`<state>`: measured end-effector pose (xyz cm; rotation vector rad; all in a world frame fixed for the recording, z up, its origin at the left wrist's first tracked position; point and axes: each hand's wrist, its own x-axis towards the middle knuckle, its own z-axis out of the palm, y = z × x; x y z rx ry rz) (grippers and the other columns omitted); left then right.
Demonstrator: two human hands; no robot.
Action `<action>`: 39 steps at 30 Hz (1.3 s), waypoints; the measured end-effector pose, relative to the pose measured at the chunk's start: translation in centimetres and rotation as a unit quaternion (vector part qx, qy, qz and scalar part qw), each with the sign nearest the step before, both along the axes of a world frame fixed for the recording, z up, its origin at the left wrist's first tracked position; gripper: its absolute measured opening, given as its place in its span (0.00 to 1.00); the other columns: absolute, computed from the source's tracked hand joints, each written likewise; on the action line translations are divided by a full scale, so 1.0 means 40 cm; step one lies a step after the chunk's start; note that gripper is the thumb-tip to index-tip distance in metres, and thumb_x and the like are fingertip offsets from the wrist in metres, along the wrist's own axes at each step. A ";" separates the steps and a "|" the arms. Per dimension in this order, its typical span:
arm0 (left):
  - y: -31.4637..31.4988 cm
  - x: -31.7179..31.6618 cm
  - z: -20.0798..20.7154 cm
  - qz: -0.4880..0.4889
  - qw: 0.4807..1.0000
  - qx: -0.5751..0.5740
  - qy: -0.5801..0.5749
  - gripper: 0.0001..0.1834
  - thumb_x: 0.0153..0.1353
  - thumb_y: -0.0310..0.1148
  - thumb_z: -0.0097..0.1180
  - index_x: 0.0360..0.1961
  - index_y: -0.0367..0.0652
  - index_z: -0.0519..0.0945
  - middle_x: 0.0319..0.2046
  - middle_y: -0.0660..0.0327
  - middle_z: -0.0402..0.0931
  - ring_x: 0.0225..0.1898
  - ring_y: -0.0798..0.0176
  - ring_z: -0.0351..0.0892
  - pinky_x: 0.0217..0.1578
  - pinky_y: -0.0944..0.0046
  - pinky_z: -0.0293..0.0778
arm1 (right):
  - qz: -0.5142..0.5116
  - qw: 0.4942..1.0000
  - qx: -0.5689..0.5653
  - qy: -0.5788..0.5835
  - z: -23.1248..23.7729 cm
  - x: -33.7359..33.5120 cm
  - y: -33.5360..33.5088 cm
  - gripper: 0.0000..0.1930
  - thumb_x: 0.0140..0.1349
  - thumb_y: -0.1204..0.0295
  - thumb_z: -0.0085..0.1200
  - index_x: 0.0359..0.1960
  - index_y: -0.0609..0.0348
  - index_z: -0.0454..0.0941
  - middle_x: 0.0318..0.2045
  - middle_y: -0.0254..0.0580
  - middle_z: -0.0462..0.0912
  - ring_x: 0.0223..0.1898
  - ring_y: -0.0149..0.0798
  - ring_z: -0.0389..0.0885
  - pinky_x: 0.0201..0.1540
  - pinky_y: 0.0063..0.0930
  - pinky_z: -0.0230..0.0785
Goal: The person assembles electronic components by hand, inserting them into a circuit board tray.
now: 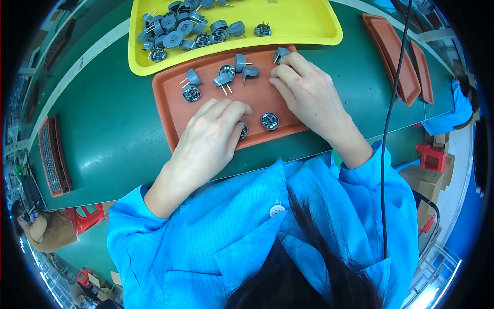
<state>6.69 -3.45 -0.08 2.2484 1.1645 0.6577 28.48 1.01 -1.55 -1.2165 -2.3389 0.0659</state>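
Orange-brown rectangular plastic tray (260,95) on green bench (103,118), yellow plastic tray (231,54) at twelve o'clock. Right hand (311,92) at two o'clock: fingers bent, tips at grey round pinned component (280,54) by rim; cannot tell whether gripped. Left hand (210,129) at six o'clock: fingers curled over partly hidden round component (244,131); likewise cannot tell. Possible faults: bent metal pins (229,89), from pressing or snagging; component lost over rim, from loose fingertip hold.

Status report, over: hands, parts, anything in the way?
Left hand at round component, near side, orange tray. Right hand at grey component, far right corner. Hands partly hide both.
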 end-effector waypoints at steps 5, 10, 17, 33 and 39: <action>0.007 -0.018 0.001 -0.033 0.999 -0.009 0.027 0.08 0.56 0.20 0.57 0.38 0.36 0.80 0.37 0.53 0.79 0.40 0.46 0.78 0.44 0.52 0.76 | 0.017 1.000 -0.015 -0.017 0.012 0.006 -0.006 0.03 0.58 0.78 0.55 0.30 0.63 0.73 0.35 0.47 0.74 0.34 0.50 0.82 0.35 0.41 0.78; 0.028 0.034 0.011 -0.035 0.999 0.027 -0.023 0.10 0.57 0.20 0.57 0.40 0.36 0.82 0.39 0.53 0.80 0.43 0.47 0.80 0.45 0.54 0.76 | 0.022 0.997 -0.041 0.069 -0.005 0.022 -0.042 0.03 0.58 0.79 0.55 0.31 0.63 0.74 0.34 0.48 0.74 0.34 0.52 0.80 0.35 0.41 0.76; 0.051 0.069 0.008 -0.060 0.996 -0.053 -0.032 0.07 0.56 0.25 0.63 0.36 0.36 0.84 0.34 0.52 0.83 0.35 0.50 0.84 0.38 0.57 0.79 | 0.040 0.990 -0.067 0.117 0.001 0.042 -0.060 0.06 0.55 0.77 0.60 0.33 0.63 0.77 0.34 0.45 0.74 0.40 0.50 0.77 0.42 0.41 0.72; 0.108 -0.007 0.069 -0.047 0.985 -0.141 0.092 0.07 0.56 0.24 0.63 0.36 0.33 0.82 0.31 0.51 0.82 0.33 0.57 0.85 0.37 0.61 0.80 | 0.163 0.951 -0.249 0.080 0.033 0.053 -0.030 0.10 0.57 0.78 0.58 0.41 0.63 0.81 0.37 0.47 0.79 0.42 0.51 0.78 0.45 0.41 0.73; 0.063 -0.036 0.036 -0.076 0.978 -0.192 0.031 0.09 0.56 0.19 0.61 0.39 0.34 0.81 0.33 0.55 0.82 0.34 0.62 0.84 0.37 0.64 0.80 | 0.189 0.936 -0.290 0.069 0.032 0.044 -0.037 0.12 0.59 0.79 0.56 0.46 0.61 0.81 0.39 0.48 0.80 0.42 0.52 0.80 0.45 0.41 0.74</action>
